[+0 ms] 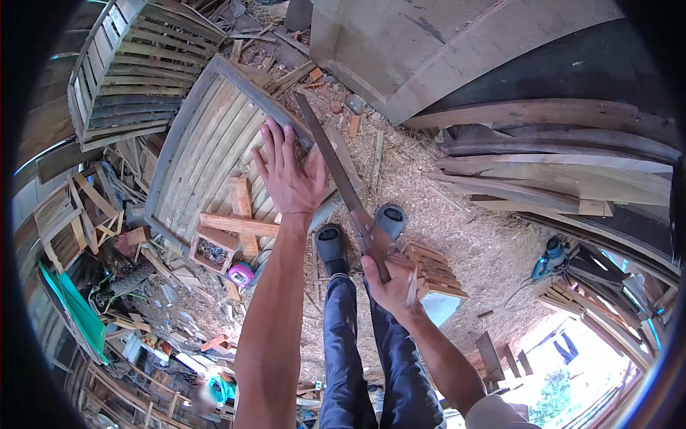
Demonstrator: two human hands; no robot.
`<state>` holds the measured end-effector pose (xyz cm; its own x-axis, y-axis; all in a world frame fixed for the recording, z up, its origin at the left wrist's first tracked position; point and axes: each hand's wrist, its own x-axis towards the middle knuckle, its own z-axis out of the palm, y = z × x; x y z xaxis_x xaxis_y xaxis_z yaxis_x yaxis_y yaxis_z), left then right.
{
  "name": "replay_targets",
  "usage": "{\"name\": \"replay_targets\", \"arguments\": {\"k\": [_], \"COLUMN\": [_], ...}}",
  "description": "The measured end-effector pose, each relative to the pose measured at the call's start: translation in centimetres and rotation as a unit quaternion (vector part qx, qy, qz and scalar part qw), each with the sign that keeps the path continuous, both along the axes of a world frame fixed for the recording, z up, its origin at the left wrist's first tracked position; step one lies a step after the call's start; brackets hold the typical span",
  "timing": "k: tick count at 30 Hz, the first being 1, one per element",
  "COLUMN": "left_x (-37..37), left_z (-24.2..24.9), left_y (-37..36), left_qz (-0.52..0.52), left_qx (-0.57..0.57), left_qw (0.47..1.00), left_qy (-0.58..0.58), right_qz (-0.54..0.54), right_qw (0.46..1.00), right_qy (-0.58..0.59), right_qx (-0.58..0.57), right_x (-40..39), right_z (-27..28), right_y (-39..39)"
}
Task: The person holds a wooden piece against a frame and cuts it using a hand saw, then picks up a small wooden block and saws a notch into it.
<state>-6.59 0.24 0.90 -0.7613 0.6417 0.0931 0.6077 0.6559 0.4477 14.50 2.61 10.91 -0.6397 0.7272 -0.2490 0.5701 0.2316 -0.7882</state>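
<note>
My right hand (390,280) is closed around the handle of a handsaw (331,159). Its long, dark blade points up and away, passing just right of my left hand (291,171). That left hand lies with fingers spread at the right edge of a slatted wooden bench (214,132); whatever is under the palm is mostly hidden. On the slats nearby, a reddish wooden strip (239,223) crosses another wooden piece (241,194). A small wooden box (213,249) of small metal bits and a pink tape measure (241,274) sit at the bench's near edge.
Sawdust (457,239) and offcuts cover the ground around my feet. A slatted wooden crate (434,270) stands right of my legs. Curved boards (550,161) are stacked at right, with a blue power tool (550,257) below. A slatted rack (150,68) stands upper left.
</note>
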Motion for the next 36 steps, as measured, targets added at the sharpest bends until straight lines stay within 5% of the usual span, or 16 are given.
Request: {"name": "replay_targets", "arguments": {"k": [8, 14, 18, 21, 27, 36], "left_x": [0.0, -0.3, 0.4, -0.1, -0.2, 0.0], "left_z": [0.0, -0.4, -0.3, -0.4, -0.4, -0.4], "left_y": [-0.2, -0.1, -0.2, -0.5, 0.0, -0.4], "left_qz": [-0.012, -0.010, -0.013, -0.018, -0.008, -0.016], "left_qx": [-0.001, -0.004, -0.006, -0.002, -0.005, -0.007], "left_qw": [1.000, 1.000, 1.000, 1.000, 1.000, 1.000], "left_qy": [0.001, 0.012, 0.009, 0.006, 0.015, 0.012], "right_qz": [-0.001, 0.023, -0.009, 0.007, 0.004, 0.007], "right_qw": [0.999, 0.999, 0.997, 1.000, 0.999, 1.000], "right_qy": [-0.013, 0.017, 0.043, -0.016, 0.041, -0.008], "right_qx": [0.035, 0.030, 0.066, -0.022, 0.014, 0.009], "right_x": [-4.5, 1.1, -0.8, -6.4, -0.1, -4.2], "right_z": [-3.2, 0.5, -2.5, -3.6, -1.1, -3.2], "right_y": [1.7, -0.3, -0.4, 2.3, -0.2, 1.5]}}
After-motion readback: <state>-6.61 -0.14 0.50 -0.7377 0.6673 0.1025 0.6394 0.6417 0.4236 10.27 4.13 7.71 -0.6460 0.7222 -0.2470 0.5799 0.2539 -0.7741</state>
